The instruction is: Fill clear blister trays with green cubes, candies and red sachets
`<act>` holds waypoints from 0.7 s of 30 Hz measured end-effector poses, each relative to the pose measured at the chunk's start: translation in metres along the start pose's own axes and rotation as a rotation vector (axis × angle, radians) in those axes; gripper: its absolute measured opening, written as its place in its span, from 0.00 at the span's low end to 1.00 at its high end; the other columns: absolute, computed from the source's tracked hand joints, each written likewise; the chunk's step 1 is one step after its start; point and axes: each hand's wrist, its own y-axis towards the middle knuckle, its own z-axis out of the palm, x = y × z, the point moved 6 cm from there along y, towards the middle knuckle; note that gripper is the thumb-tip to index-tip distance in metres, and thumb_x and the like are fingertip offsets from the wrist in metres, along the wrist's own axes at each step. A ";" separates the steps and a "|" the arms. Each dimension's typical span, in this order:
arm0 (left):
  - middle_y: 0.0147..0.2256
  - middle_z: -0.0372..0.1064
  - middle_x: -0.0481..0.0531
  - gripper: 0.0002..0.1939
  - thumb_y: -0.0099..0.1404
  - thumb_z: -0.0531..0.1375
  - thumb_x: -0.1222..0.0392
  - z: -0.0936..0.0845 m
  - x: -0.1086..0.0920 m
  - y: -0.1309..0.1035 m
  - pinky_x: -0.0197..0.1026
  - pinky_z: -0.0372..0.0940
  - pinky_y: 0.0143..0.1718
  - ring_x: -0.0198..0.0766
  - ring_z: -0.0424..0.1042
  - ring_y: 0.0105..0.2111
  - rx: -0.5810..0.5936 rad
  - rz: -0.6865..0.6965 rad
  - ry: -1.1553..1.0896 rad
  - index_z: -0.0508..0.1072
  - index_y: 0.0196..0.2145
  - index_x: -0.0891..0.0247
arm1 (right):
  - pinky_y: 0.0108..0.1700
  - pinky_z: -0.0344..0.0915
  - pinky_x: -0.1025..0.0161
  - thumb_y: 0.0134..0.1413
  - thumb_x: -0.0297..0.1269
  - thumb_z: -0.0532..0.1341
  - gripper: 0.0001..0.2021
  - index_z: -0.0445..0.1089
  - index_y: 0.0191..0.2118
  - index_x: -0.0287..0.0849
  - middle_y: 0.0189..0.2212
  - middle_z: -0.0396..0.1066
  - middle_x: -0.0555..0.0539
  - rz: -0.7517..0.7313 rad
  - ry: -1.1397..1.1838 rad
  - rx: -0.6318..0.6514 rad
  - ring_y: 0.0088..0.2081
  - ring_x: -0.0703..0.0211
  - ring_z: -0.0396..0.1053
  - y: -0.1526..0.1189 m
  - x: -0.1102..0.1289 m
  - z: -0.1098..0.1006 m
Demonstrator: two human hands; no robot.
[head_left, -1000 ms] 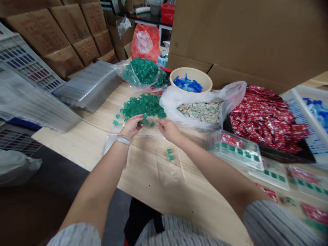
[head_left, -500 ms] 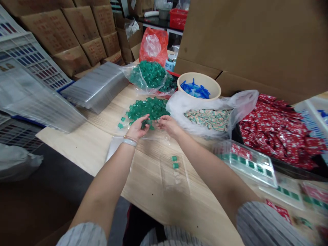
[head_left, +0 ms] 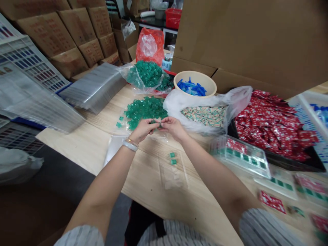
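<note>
My left hand [head_left: 144, 130] and my right hand [head_left: 174, 127] meet fingertip to fingertip at the front of a pile of small green plastic squares [head_left: 146, 108]. Both are closed in a pinch. A small green square seems to be between them, mostly covered by the fingers. Nearer to me lies a clear plastic tray [head_left: 186, 179], with two green squares [head_left: 173, 161] resting in its upper part. A few loose squares [head_left: 119, 125] lie left of the pile.
Behind the pile stands an open bag of green squares [head_left: 148, 73]. To the right are a cream bowl of blue pieces [head_left: 213, 88], a white bag of small striped packets [head_left: 205, 115], red printed packets [head_left: 271, 126] and filled clear trays [head_left: 243, 155]. Stacked clear sheets [head_left: 94, 87] sit left.
My hands have come together, fingertips now touching around the small piece. The left hand has turned from palm-up and partly open to a pinch. The view has shifted slightly.
</note>
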 end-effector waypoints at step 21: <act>0.17 0.59 0.42 0.12 0.46 0.54 0.69 0.076 0.015 -0.064 0.31 0.50 0.18 0.26 0.54 0.16 -0.018 0.179 0.385 0.72 0.30 0.65 | 0.27 0.58 0.69 0.41 0.26 0.53 0.03 0.62 0.23 0.38 0.18 0.64 0.51 -0.287 -0.857 -0.168 0.22 0.66 0.62 -0.113 0.018 -0.035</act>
